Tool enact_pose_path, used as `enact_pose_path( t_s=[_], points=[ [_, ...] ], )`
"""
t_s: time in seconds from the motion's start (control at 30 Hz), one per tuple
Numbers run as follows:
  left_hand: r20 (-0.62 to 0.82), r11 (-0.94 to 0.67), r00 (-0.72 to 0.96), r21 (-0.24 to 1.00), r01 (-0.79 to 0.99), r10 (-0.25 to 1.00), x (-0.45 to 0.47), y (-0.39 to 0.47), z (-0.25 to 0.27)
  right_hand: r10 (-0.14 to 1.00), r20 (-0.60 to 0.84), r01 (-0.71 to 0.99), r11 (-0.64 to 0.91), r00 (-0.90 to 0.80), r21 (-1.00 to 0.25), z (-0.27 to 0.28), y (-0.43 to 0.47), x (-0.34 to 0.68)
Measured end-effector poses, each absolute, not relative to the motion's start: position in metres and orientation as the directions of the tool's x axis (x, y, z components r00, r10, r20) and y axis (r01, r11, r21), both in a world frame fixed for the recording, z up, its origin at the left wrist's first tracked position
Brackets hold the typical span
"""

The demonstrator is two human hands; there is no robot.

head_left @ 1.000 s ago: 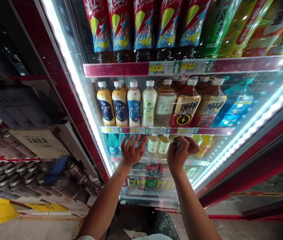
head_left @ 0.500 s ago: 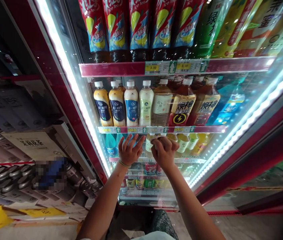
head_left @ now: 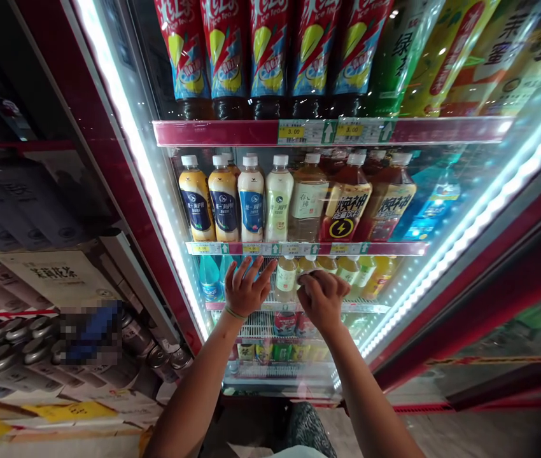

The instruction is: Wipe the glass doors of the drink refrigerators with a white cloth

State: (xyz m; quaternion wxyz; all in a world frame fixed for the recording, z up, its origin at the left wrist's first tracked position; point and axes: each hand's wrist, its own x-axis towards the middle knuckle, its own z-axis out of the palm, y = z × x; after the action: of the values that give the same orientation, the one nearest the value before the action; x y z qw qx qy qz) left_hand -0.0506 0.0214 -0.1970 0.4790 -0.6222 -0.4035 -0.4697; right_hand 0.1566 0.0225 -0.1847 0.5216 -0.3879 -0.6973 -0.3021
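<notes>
My left hand (head_left: 246, 291) is spread open in front of the drinks cooler, below the price strip (head_left: 256, 249) of the middle shelf. It seems to rest against the glass front, though contact is hard to make out. To its right is my right hand (head_left: 324, 294), its fingers curled in. A bit of something whitish shows by the right fingertips, too hidden to name. Behind and between the hands a pale-labelled bottle (head_left: 286, 275) stands on the lower shelf. Blue bottles (head_left: 210, 280) are left of my left hand.
Milk tea bottles (head_left: 250, 200) and dark energy drink bottles (head_left: 345, 200) line the shelf above. Red iced tea bottles (head_left: 270, 51) fill the top. Lit strips (head_left: 122, 114) edge the cooler. Cans (head_left: 46, 356) stand on shelving at the left.
My right hand has shifted slightly right and down, away from the pale-labelled bottle, with its fingers still curled. My left hand stays almost in place. The view has moved a little.
</notes>
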Motion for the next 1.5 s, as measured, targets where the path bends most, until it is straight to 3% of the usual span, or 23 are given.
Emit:
enact_pose_path(
  t_s=[0.07,0.13,0.17,0.27,0.33,0.47,0.5,0.53,0.63,0.67,0.73,0.8,0.87,0.93,1.03,1.07,1.27,1.3,1.43,1.5],
  points=[
    [0.973,-0.227,0.226,-0.209,0.951,0.053,-0.051,0.022,-0.198,0.228,0.970,0.854,0.485,0.083,-0.187,-0.178,0.024,0.156],
    [0.972,-0.229,0.229,-0.213,0.950,0.045,-0.051,0.022,-0.198,0.223,0.959,0.835,0.482,0.174,-0.264,-0.169,0.025,0.151],
    [0.971,-0.226,0.234,-0.219,0.949,0.042,-0.051,0.021,-0.197,0.221,0.967,0.842,0.491,0.129,-0.224,-0.166,0.025,0.148],
    [0.968,-0.216,0.247,-0.233,0.948,0.039,-0.050,0.020,-0.195,0.181,0.960,0.829,0.553,-0.213,0.080,-0.171,0.024,0.146],
    [0.969,-0.218,0.243,-0.230,0.948,0.036,-0.051,0.020,-0.195,0.164,0.944,0.809,0.569,-0.288,0.148,-0.180,0.023,0.149],
    [0.973,-0.236,0.230,-0.216,0.948,0.032,-0.051,0.020,-0.196,0.225,0.970,0.851,0.488,0.090,-0.193,-0.183,0.025,0.147],
    [0.973,-0.239,0.228,-0.213,0.947,0.037,-0.051,0.020,-0.196,0.227,0.966,0.847,0.483,0.122,-0.221,-0.181,0.026,0.144],
    [0.973,-0.242,0.227,-0.210,0.947,0.041,-0.051,0.020,-0.196,0.219,0.972,0.848,0.498,0.080,-0.182,-0.179,0.026,0.141],
    [0.973,-0.244,0.226,-0.211,0.946,0.036,-0.051,0.020,-0.196,0.145,0.953,0.803,0.580,-0.267,0.137,-0.181,0.025,0.141],
    [0.974,-0.247,0.226,-0.211,0.946,0.033,-0.051,0.020,-0.196,0.134,0.938,0.789,0.585,-0.320,0.185,-0.183,0.025,0.143],
    [0.975,-0.262,0.219,-0.201,0.944,0.038,-0.052,0.020,-0.197,0.157,0.962,0.825,0.556,-0.225,0.102,-0.185,0.025,0.148],
    [0.978,-0.281,0.205,-0.184,0.942,0.046,-0.052,0.021,-0.198,0.192,0.981,0.853,0.506,0.031,-0.126,-0.180,0.027,0.149],
    [0.979,-0.281,0.199,-0.178,0.943,0.047,-0.052,0.022,-0.198,0.211,0.961,0.828,0.494,0.180,-0.264,-0.173,0.028,0.146],
    [0.978,-0.262,0.204,-0.186,0.947,0.044,-0.052,0.021,-0.198,0.211,0.972,0.830,0.520,0.103,-0.201,-0.169,0.028,0.142],
    [0.975,-0.239,0.222,-0.207,0.949,0.034,-0.051,0.021,-0.197,0.166,0.969,0.831,0.552,-0.186,0.065,-0.178,0.026,0.145],
    [0.974,-0.237,0.223,-0.210,0.948,0.029,-0.051,0.021,-0.197,0.161,0.962,0.828,0.552,-0.218,0.095,-0.183,0.025,0.147],
    [0.979,-0.244,0.203,-0.189,0.951,0.032,-0.049,0.022,-0.198,0.185,0.966,0.825,0.507,0.179,-0.250,-0.176,0.027,0.149],
    [0.979,-0.243,0.200,-0.186,0.952,0.035,-0.049,0.022,-0.199,0.189,0.972,0.827,0.518,0.140,-0.220,-0.173,0.027,0.148],
    [0.979,-0.254,0.200,-0.181,0.950,0.049,-0.050,0.021,-0.199,0.145,0.954,0.801,0.584,-0.263,0.132,-0.177,0.026,0.151],
    [0.977,-0.259,0.204,-0.184,0.948,0.053,-0.050,0.021,-0.200,0.139,0.962,0.808,0.579,-0.234,0.112,-0.181,0.026,0.157]
  ],
)
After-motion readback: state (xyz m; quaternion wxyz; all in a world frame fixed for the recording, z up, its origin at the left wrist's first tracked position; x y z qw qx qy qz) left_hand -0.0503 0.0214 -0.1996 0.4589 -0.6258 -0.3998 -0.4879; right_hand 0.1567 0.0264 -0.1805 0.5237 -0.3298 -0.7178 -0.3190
